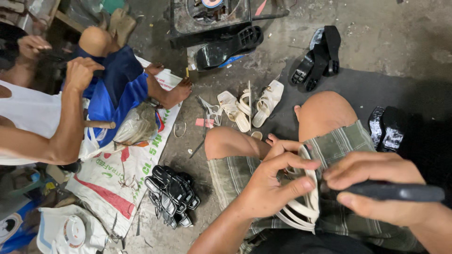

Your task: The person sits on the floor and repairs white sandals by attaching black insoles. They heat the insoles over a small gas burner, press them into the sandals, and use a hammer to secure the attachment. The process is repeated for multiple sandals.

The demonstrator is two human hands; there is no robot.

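Over the lap, a white strappy sandal point(301, 207) is gripped by the left hand point(270, 186) so it is kept steady. A dark-handled tool point(393, 191) is clenched in the right hand point(376, 193), right beside the straps. More white sandals point(249, 106) lie on the floor point(376, 84).

A cream strappy sandal point(301, 207) lies on green plaid shorts point(339, 146), near glossy black soles point(172, 195).
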